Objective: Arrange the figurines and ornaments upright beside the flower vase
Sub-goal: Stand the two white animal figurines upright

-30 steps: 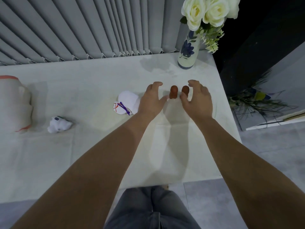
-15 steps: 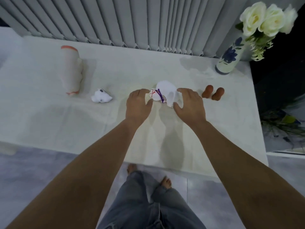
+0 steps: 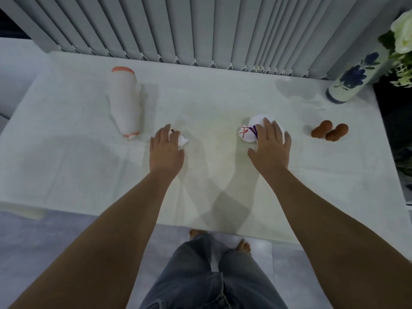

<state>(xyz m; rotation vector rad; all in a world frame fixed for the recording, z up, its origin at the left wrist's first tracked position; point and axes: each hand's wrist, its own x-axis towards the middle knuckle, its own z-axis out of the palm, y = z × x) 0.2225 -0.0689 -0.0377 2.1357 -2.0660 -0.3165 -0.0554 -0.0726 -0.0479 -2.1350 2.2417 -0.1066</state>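
Note:
A white table (image 3: 78, 166) holds the pieces. My left hand (image 3: 166, 150) lies over a small white figurine (image 3: 181, 140), fingers curled on it. My right hand (image 3: 270, 146) rests on a round white ornament (image 3: 249, 130) with red and purple marks, fingers spread over its right side. Two brown figurines (image 3: 330, 130) stand side by side to the right. The flower vase (image 3: 354, 76), white with blue flowers, stands at the far right corner with white roses (image 3: 403, 32). A tall white figurine (image 3: 124, 101) with an orange rim lies on its side at the left.
Grey vertical blinds (image 3: 200, 30) hang behind the table. The table's front edge runs above my legs and bare feet (image 3: 223, 241) on a grey tiled floor. A dark gap with green leaves (image 3: 405, 157) lies past the right edge.
My left hand moved left from the round ornament onto the small white figurine. My right hand settled on the round ornament. The view shifted left and closer.

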